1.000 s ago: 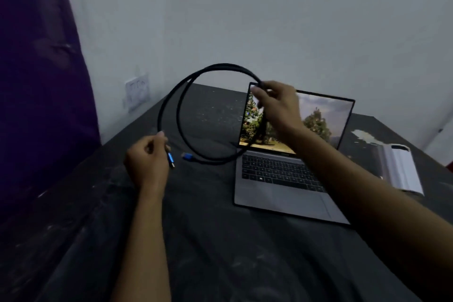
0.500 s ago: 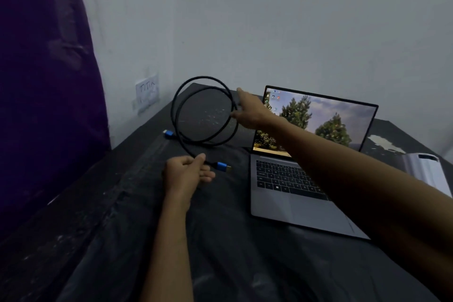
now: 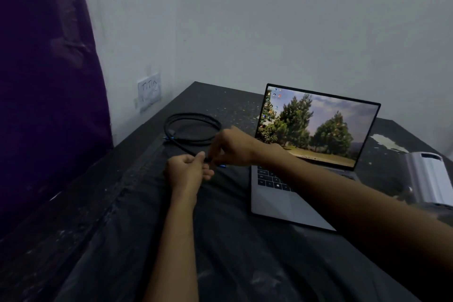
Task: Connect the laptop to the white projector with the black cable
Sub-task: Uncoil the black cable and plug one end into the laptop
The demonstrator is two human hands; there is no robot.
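The black cable (image 3: 191,127) lies coiled on the dark table, left of the open grey laptop (image 3: 289,193). One blue-tipped plug rests at the coil's left edge. My left hand (image 3: 188,169) pinches the free length of the cable near its other blue plug. My right hand (image 3: 232,146) meets it just to the right, fingers closed on the same cable end. The white projector (image 3: 431,176) sits at the right edge, past the laptop.
The table (image 3: 122,228) has a dark, wrinkled covering. A white wall socket (image 3: 149,92) is on the left wall behind the coil. A purple panel (image 3: 44,81) stands at the left. A white scrap (image 3: 386,142) lies behind the laptop.
The coil, held up in the air by my right hand before, now lies flat on the table. My right hand has come down to the cable end beside my left hand.
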